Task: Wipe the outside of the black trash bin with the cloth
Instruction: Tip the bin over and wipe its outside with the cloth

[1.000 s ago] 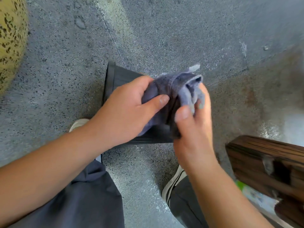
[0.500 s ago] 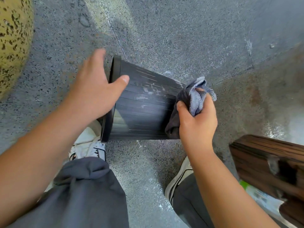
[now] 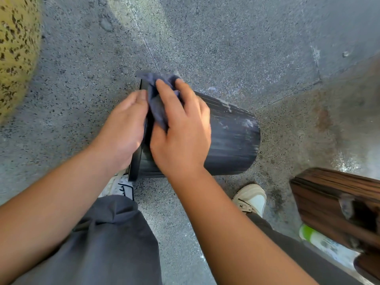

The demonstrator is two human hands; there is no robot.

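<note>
The black trash bin [image 3: 232,138] lies on its side on the speckled floor, rim toward the left, with pale dusty streaks near its base. My right hand [image 3: 183,132] presses a grey-blue cloth [image 3: 158,95] onto the bin's upper wall close to the rim, fingers spread over the fabric. My left hand [image 3: 123,130] grips the bin's rim at its left end, its fingers curled over the edge and partly hidden behind it.
A dark wooden bench or box [image 3: 337,204] stands at the right, with a green-and-white bottle [image 3: 316,239] lying beneath it. A yellow speckled round object [image 3: 14,52] fills the upper left. My shoes [image 3: 250,199] and grey trousers are just below the bin.
My right hand carried the cloth from the bin's base end to the rim end and now presses it there. My left hand dropped from above the rim onto it.
</note>
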